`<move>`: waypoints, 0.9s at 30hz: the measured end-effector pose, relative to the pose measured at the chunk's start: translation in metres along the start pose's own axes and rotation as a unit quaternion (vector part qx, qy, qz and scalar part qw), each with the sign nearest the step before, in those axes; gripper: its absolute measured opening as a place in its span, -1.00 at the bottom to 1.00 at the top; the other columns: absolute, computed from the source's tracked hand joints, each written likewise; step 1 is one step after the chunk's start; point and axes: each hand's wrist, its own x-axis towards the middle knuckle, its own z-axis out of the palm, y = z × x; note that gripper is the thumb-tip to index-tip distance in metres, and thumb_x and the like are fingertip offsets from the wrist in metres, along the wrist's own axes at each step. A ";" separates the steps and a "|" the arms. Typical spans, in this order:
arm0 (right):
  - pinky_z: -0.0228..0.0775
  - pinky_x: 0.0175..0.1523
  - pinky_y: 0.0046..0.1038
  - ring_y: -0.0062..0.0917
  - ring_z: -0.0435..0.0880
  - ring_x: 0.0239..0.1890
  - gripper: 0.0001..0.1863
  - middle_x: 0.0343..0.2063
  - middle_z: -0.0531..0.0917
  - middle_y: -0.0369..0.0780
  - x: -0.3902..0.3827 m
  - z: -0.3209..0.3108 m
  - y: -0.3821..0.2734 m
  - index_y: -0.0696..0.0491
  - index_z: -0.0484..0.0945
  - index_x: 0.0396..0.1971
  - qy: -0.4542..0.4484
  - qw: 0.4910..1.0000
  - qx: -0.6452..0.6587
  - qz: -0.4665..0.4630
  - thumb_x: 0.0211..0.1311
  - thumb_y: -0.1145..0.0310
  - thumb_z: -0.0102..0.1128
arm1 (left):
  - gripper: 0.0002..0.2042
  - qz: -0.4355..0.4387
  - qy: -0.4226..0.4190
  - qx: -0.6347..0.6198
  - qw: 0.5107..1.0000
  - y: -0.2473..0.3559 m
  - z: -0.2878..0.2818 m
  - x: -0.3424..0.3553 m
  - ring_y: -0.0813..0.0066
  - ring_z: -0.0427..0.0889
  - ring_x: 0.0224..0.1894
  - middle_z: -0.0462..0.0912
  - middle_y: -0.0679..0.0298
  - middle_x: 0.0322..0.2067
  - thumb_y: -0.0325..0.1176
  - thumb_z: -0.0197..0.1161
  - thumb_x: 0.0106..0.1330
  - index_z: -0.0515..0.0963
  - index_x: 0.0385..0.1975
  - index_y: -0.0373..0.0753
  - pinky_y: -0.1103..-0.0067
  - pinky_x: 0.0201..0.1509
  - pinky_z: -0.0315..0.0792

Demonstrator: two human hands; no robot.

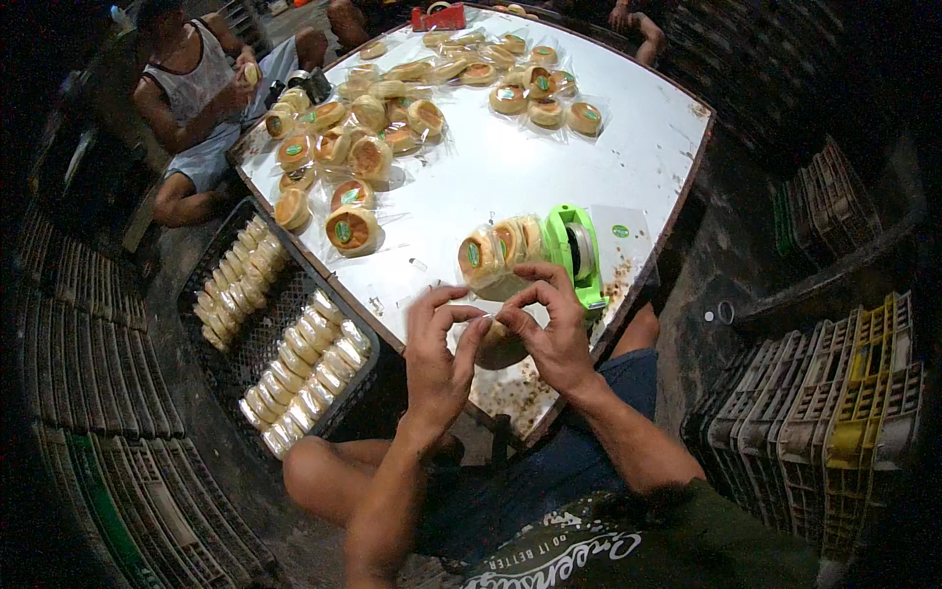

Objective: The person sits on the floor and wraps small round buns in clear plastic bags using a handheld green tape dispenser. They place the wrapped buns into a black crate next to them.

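Observation:
Over the near end of the white table, my left hand (439, 344) and my right hand (551, 329) meet with fingertips close together. Both pinch the clear plastic wrapping of a round, flat bun (502, 348), which shows below and between them; the film itself is hard to make out. Just beyond my fingers, a short row of bagged buns (500, 251) stands on edge, browned face and green label showing at its left end. A bright green tape dispenser (575, 253) with a pale roll sits right of that row, close to my right hand.
Many bagged buns (369, 157) lie scattered across the far and left table (471, 177). A black crate (365, 368) at left holds rows of wrapped buns. Stacked crates (814, 393) stand right, more (108, 373) left. Another person (191, 98) sits far left holding a bun.

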 end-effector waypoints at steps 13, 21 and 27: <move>0.43 -0.12 -0.37 -0.37 0.61 -0.23 -0.74 -0.31 0.57 -0.18 0.009 -0.005 -0.035 0.10 0.55 -0.19 -0.031 0.997 0.057 -0.039 0.08 0.58 0.30 | -0.90 -0.047 -0.007 -0.208 0.977 0.008 -0.007 0.004 0.44 0.51 0.01 0.52 0.13 -0.04 -0.49 0.21 0.32 0.56 -0.23 -0.35 0.55 0.06 0.46; 0.47 -0.19 -0.41 -0.37 0.63 -0.29 -0.76 -0.36 0.59 -0.17 0.002 -0.012 -0.027 0.12 0.57 -0.22 -0.036 0.996 0.001 -0.078 0.07 0.63 0.26 | -0.83 -0.022 -0.011 -0.207 0.978 0.015 -0.002 -0.001 0.46 0.54 -0.04 0.53 0.16 -0.13 -0.54 0.25 0.28 0.45 -0.19 -0.33 0.55 -0.05 0.53; 0.44 -0.18 -0.40 -0.35 0.58 -0.28 -0.81 -0.36 0.55 -0.17 -0.007 0.001 -0.017 0.12 0.60 -0.30 -0.011 0.999 0.019 -0.035 0.04 0.53 0.33 | -0.60 -0.156 0.047 -0.211 0.964 0.016 0.003 -0.006 0.52 0.57 -0.18 0.52 0.21 -0.23 -0.52 0.27 0.27 0.16 -0.06 -0.24 0.58 -0.16 0.55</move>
